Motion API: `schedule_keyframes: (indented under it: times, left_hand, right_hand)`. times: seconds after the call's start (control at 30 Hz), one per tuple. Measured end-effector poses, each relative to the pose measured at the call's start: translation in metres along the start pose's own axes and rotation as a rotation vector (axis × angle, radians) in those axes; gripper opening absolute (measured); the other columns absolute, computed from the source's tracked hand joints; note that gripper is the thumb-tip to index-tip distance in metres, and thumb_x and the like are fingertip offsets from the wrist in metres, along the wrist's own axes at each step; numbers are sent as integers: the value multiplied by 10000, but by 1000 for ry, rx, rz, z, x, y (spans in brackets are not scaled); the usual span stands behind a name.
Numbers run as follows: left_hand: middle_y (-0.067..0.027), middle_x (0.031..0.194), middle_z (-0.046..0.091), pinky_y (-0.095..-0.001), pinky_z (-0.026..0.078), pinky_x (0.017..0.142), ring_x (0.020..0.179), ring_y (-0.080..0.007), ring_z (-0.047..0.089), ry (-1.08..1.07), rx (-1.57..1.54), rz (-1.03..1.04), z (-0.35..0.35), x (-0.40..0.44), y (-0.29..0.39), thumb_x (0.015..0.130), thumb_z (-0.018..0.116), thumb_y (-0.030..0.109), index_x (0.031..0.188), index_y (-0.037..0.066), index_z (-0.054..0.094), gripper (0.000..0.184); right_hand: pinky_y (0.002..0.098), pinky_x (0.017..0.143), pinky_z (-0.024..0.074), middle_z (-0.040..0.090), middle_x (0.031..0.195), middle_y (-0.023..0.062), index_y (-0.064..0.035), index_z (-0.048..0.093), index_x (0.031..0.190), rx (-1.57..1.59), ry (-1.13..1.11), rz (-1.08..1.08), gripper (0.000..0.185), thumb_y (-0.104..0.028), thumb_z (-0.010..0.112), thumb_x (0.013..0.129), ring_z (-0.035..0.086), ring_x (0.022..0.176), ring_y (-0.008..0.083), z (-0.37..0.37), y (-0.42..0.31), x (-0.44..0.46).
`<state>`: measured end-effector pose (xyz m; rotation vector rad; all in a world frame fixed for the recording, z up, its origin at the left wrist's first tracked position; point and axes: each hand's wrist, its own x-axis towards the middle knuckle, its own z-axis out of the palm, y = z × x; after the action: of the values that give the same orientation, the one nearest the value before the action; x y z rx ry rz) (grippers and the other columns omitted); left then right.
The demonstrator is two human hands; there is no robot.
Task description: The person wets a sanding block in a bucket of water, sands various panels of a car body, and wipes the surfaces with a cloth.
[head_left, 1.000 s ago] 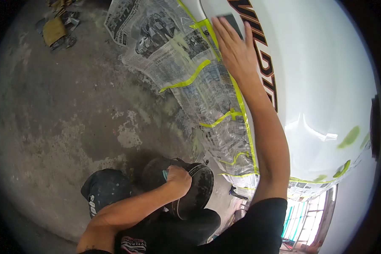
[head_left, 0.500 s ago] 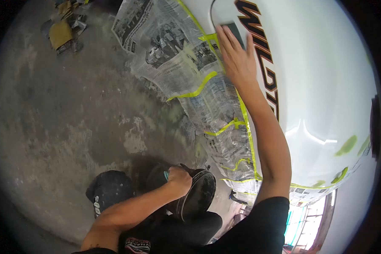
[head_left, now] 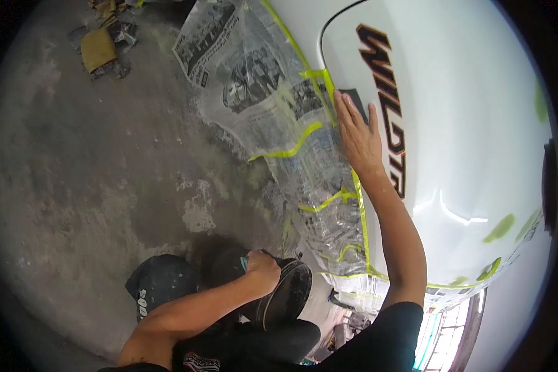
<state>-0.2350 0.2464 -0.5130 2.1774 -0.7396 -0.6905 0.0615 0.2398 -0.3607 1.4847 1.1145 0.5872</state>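
Observation:
My right hand (head_left: pixel 361 139) lies nearly flat on the white car panel (head_left: pixel 459 124), pressing a dark grey sheet of sandpaper (head_left: pixel 354 102) against it. The sheet shows past the fingertips, left of the dark "WILDTR" lettering (head_left: pixel 384 93). A strip of yellow-green masking tape (head_left: pixel 361 214) runs beside the wrist and holds newspaper under clear plastic (head_left: pixel 254 80). Lower down, my left hand (head_left: pixel 263 273) is closed in a fist near my knee, beside a round black object (head_left: pixel 291 291). A small teal thing (head_left: pixel 244 263) pokes out of the fist; its kind is not clear.
Stained concrete floor (head_left: pixel 105 186) spreads out on the left. A tan pad (head_left: pixel 98 51) lies among scraps at the upper left. Near my left arm is a dark cap-like object (head_left: pixel 164 282). Green patches (head_left: pixel 499 228) mark the panel at right.
My right hand has slid down the panel toward me with the sandpaper, baring more of the curved panel gap above. My left hand stays closed in nearly the same place.

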Motion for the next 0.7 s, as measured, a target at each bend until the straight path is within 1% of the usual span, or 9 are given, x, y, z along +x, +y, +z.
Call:
schedule_keyframes:
  times: [0.07,0.13,0.17,0.2,0.3,0.4,0.5,0.63,0.7]
  left_hand:
    - [-112,1144,717,-452,508,861,1087,-298,675,22,22,-23,-4,2,-1,903,603,189,1082,111,758,249]
    - [-107,1149,718,-452,508,858,1088,-292,676,5,19,-22,2,9,1,902,605,191,1086,117,759,251]
    - [-105,1149,718,-451,508,854,1088,-287,677,-15,0,-19,7,11,1,901,607,193,1084,118,759,250]
    - [-102,1150,719,-450,507,849,1088,-282,678,-33,-20,-20,10,13,-1,900,609,195,1082,120,760,249]
    - [-169,1225,676,-546,469,896,1141,-351,633,-74,-148,4,10,12,-5,915,576,180,1140,55,730,300]
    - [-96,1148,723,-426,510,843,1089,-267,681,51,-22,-79,0,6,-6,894,615,193,1052,117,768,233]
    - [-98,1147,722,-437,509,855,1082,-268,684,43,-13,-41,6,11,-3,888,621,183,1069,116,763,240]
    - [-99,1124,727,-436,509,855,1072,-269,687,-3,-34,-20,9,4,0,890,618,192,1061,116,764,237]
    - [-103,1117,729,-436,511,857,1073,-274,686,14,-19,-10,3,4,-4,899,608,203,1056,112,765,240]
  right_hand:
    - [513,1196,219,370,1563,-25,-124,576,1370,-14,52,9,489,-183,547,885,318,1439,120,-12,8,15]
    - [514,1195,220,373,1560,-26,-122,585,1357,-28,128,63,481,-182,549,881,317,1439,115,-37,20,68]
    - [526,1197,215,372,1561,-8,-116,588,1348,-15,159,98,480,-172,552,873,305,1449,129,-41,18,84]
    - [530,1197,213,370,1562,-1,-115,586,1350,-4,131,98,480,-176,552,875,303,1451,138,-38,14,82]
    - [550,1200,202,353,1569,22,-121,573,1363,31,57,46,490,-197,560,879,280,1466,171,-10,-3,56]
    - [547,1203,199,341,1574,22,-134,576,1363,13,37,-37,486,-207,563,883,266,1471,169,-5,3,40]
    - [541,1210,189,330,1579,20,-147,574,1370,-90,57,25,485,-217,555,890,259,1472,161,-37,12,75]
    - [530,1219,171,324,1581,-4,-153,559,1389,-59,-58,-42,486,-243,539,911,242,1478,164,-23,7,43]
    - [525,1217,177,325,1583,-2,-152,557,1393,-48,-40,-82,499,-248,549,903,244,1477,171,-10,8,27]
